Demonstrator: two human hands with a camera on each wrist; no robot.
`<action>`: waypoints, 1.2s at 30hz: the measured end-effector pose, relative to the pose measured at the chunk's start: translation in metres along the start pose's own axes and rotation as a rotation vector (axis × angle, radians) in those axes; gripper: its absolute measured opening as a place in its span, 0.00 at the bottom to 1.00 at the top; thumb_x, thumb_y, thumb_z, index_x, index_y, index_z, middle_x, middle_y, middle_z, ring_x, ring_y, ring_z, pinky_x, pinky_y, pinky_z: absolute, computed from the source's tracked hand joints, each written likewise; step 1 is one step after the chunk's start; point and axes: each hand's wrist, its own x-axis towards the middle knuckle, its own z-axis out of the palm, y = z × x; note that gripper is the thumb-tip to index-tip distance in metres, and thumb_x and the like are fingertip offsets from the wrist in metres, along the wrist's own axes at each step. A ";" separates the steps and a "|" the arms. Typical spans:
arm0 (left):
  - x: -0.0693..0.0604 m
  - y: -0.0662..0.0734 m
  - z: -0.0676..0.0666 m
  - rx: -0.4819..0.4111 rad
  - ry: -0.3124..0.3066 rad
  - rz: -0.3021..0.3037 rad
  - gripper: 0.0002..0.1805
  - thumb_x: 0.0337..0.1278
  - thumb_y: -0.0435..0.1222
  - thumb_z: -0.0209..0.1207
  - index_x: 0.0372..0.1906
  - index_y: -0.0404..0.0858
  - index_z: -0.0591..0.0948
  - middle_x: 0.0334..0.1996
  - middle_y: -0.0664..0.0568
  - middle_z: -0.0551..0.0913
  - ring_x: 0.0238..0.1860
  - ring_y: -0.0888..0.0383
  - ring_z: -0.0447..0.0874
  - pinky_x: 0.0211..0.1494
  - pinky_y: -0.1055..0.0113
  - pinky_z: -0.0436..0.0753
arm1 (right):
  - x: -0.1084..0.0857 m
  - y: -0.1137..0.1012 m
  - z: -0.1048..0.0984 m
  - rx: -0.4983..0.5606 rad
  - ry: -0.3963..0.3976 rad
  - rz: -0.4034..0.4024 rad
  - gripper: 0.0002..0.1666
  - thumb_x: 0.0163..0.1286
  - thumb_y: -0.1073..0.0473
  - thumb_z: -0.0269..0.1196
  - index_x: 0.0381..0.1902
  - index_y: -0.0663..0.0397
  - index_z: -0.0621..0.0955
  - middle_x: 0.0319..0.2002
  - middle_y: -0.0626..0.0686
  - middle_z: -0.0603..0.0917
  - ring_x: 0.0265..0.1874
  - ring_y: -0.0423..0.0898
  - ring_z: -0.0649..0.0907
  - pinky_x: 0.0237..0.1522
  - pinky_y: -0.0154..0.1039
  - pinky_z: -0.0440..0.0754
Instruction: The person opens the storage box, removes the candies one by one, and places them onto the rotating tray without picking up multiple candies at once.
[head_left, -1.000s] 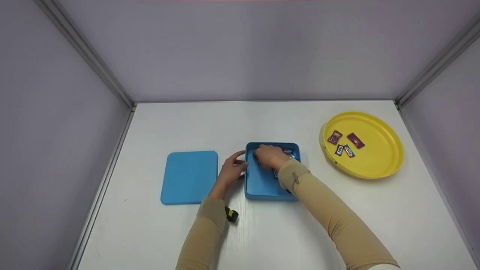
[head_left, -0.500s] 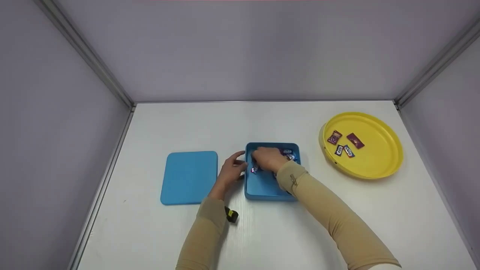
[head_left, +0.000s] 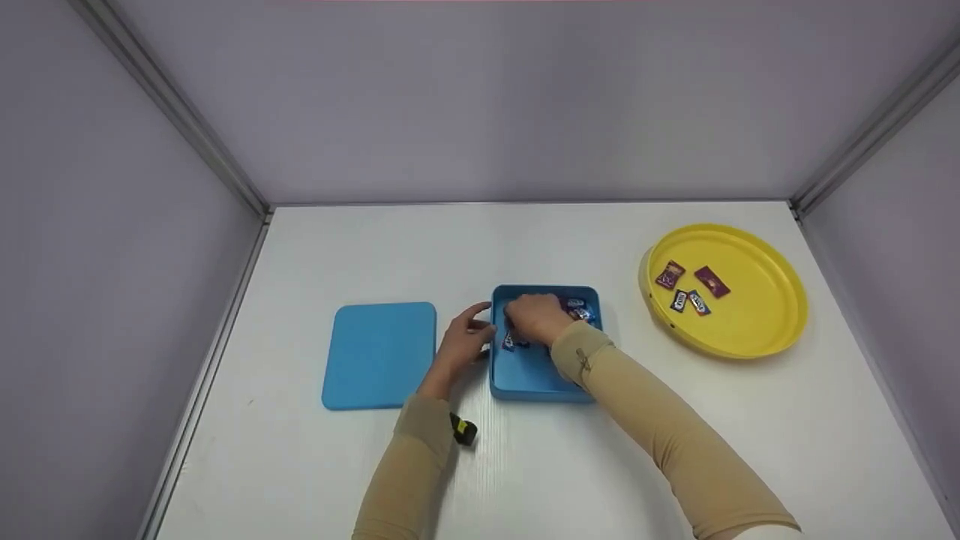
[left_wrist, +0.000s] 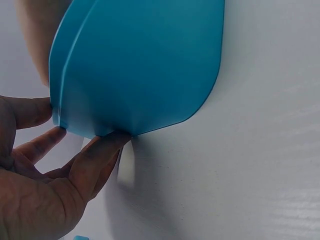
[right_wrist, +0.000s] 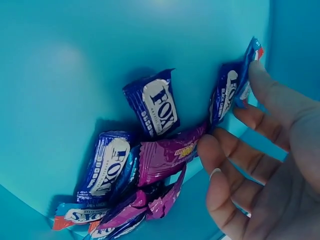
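Observation:
In the head view my left hand (head_left: 461,341) touches the left wall of a blue rectangular box (head_left: 536,394); its fingers reach the rim in the left wrist view, with the thumb low on the wall. Inside the box my right hand (head_left: 536,316) bends its fingers downward. Close up in the right wrist view, thumb and a finger of that right hand (right_wrist: 285,150) pinch a blue-and-red wrapped candy (right_wrist: 248,70) by the wall. A dark blue candy (right_wrist: 222,95) lies against it. Other fingertips touch a purple candy (right_wrist: 167,155) among several more.
A flat blue lid (head_left: 380,356) lies left of the box. At the right stands a round yellow tray (head_left: 765,322) with several wrapped candies (head_left: 711,281) in it. A small black and yellow object (head_left: 464,430) sits by the left wrist. Walls surround the white table (head_left: 525,480).
My right hand has shifted slightly left within the box, and candies have come into view by its fingers near the left wall. The left hand stays put.

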 end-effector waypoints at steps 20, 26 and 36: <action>0.001 0.000 -0.001 -0.024 0.002 -0.013 0.28 0.70 0.36 0.56 0.72 0.46 0.68 0.52 0.42 0.77 0.50 0.50 0.80 0.47 0.54 0.82 | 0.002 0.004 -0.002 0.070 -0.100 -0.004 0.11 0.72 0.58 0.61 0.48 0.54 0.83 0.40 0.54 0.83 0.36 0.49 0.79 0.47 0.51 0.80; 0.002 -0.001 0.000 -0.029 0.000 -0.014 0.27 0.70 0.35 0.56 0.72 0.46 0.68 0.52 0.42 0.77 0.49 0.50 0.80 0.46 0.54 0.82 | 0.004 0.011 -0.005 0.237 -0.133 -0.080 0.07 0.71 0.56 0.63 0.40 0.54 0.82 0.32 0.51 0.81 0.31 0.47 0.79 0.37 0.43 0.78; 0.002 0.000 0.000 -0.033 -0.007 -0.029 0.28 0.70 0.36 0.56 0.72 0.46 0.68 0.53 0.41 0.77 0.52 0.49 0.80 0.49 0.53 0.82 | 0.001 0.018 -0.013 0.370 -0.053 -0.221 0.07 0.67 0.59 0.66 0.28 0.50 0.79 0.23 0.48 0.79 0.22 0.43 0.78 0.26 0.38 0.74</action>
